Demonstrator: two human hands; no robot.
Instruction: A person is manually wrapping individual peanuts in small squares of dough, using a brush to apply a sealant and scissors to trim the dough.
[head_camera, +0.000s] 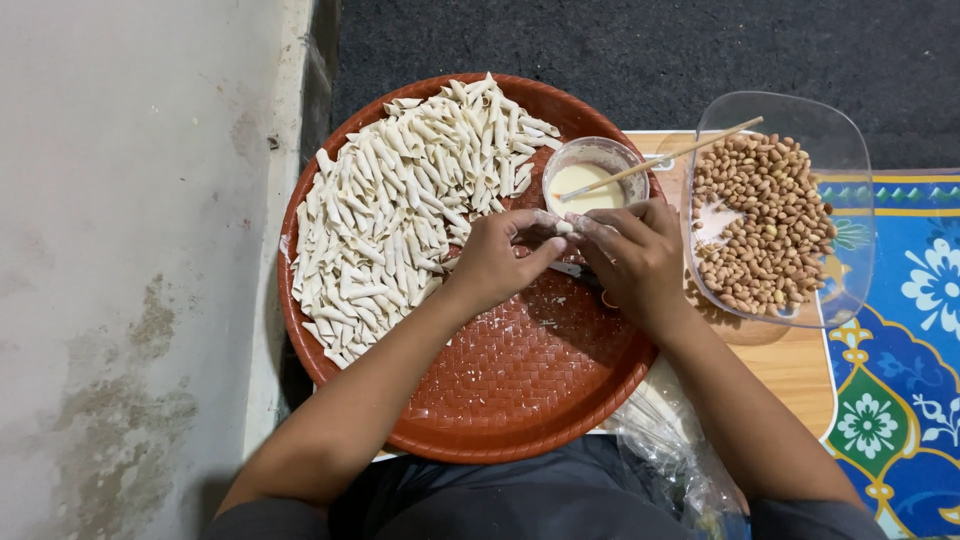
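A round reddish-brown woven tray (520, 390) lies in front of me, its left half heaped with several small white rolled dough pieces (400, 210). Over the tray's upper right, my left hand (497, 258) and my right hand (632, 255) meet, fingertips pinching one small white dough piece (563, 228) between them. Just beyond them a small clear bowl of pale creamy liquid (590, 180) stands on the tray, a thin wooden stick (690, 147) resting in it.
A clear plastic container of peanuts (765, 220) sits to the right on a wooden board (790, 370). A blue patterned mat (905, 330) lies further right. A pale stained wall (130, 270) is at left, crumpled clear plastic (670, 450) near my lap.
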